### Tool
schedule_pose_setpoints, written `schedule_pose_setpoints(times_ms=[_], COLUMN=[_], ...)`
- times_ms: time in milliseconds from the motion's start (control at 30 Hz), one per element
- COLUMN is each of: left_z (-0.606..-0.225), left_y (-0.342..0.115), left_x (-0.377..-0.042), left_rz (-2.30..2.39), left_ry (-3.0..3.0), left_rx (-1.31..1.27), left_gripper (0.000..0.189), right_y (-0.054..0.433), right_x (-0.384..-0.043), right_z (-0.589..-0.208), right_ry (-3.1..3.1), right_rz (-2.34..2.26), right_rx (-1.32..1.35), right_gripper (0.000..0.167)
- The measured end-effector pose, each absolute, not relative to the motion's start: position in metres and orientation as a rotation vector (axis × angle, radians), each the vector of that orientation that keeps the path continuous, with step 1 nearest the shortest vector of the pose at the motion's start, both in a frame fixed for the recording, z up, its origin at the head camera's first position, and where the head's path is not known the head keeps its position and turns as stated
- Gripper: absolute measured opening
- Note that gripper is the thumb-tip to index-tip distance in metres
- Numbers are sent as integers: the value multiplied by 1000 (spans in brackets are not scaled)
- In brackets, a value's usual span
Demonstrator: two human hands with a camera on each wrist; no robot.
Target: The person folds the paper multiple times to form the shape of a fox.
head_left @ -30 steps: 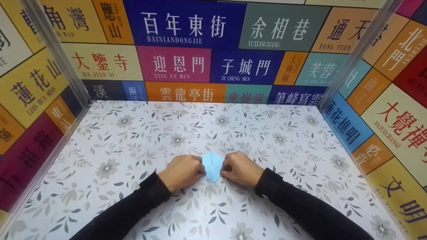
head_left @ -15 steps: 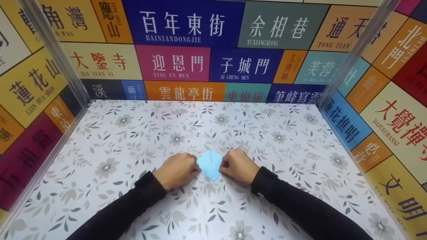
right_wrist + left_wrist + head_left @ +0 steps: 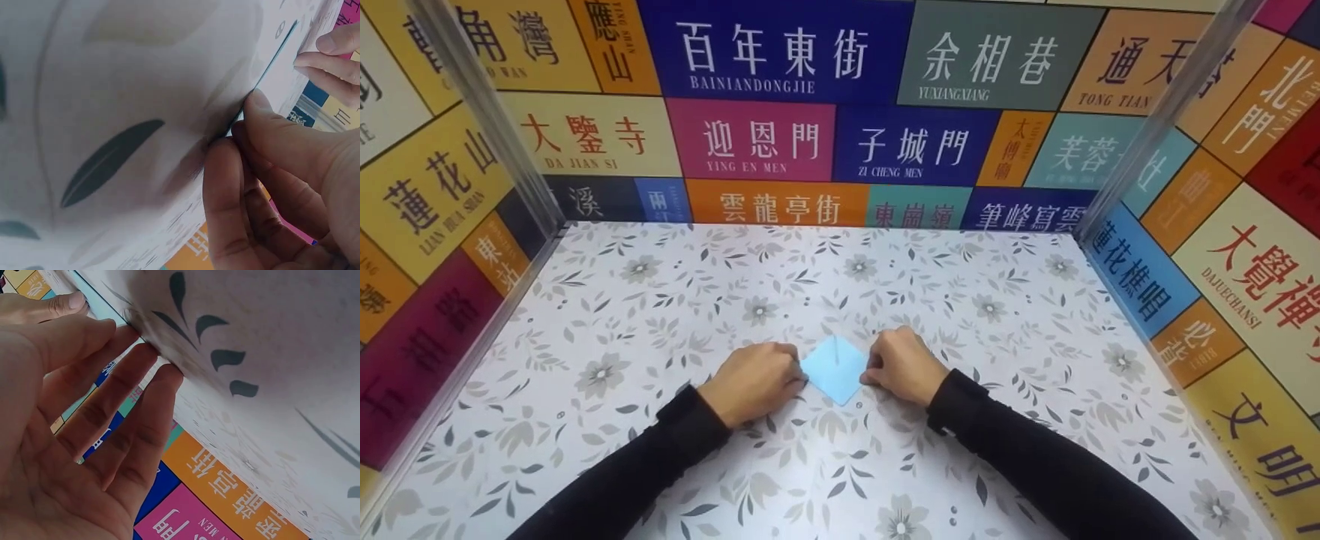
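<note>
A small diamond of folded light blue paper (image 3: 835, 371) lies on the table between the two hands, with a short dark slit or crease running down from its top corner. At its left corner, my left hand (image 3: 756, 381) holds the edge between thumb and index fingertips, the other fingers loosely bent against the tabletop. Opposite, my right hand (image 3: 907, 367) pinches the right corner with thumb and index finger. Seen by the right wrist camera, the paper (image 3: 275, 53) is nearly edge-on and looks thin and flat. The fingers cover both side corners.
A white table (image 3: 697, 300) with a grey leaf and flower print spreads around the hands. Coloured wall panels (image 3: 769, 142) with lettering stand behind it and along both sides. Clear corner strips (image 3: 1155, 127) run up where the walls meet.
The paper has widened from a narrow, creased shape into a broader, flatter diamond. My left hand has shifted slightly left, and my right hand slightly up and right.
</note>
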State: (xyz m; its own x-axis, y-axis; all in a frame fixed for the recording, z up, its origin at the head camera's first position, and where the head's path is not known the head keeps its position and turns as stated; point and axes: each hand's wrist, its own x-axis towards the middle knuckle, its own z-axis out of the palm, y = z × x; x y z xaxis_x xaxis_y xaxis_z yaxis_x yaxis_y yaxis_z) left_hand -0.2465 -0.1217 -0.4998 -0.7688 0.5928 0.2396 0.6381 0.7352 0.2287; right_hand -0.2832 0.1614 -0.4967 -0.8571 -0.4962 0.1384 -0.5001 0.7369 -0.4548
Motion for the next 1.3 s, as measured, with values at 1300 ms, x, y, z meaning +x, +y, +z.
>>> schedule_pose_setpoints(times_ms=[1300], left_z=[-483], left_y=[-130], left_x=[-254], left_rz=[-467], left_ry=[-2667], left_rx=[-912], left_gripper=[17], right_y=[182], right_x=[-288], right_z=[-473], right_ry=[-2931], right_rz=[895], right_rx=[814], right_gripper=[11])
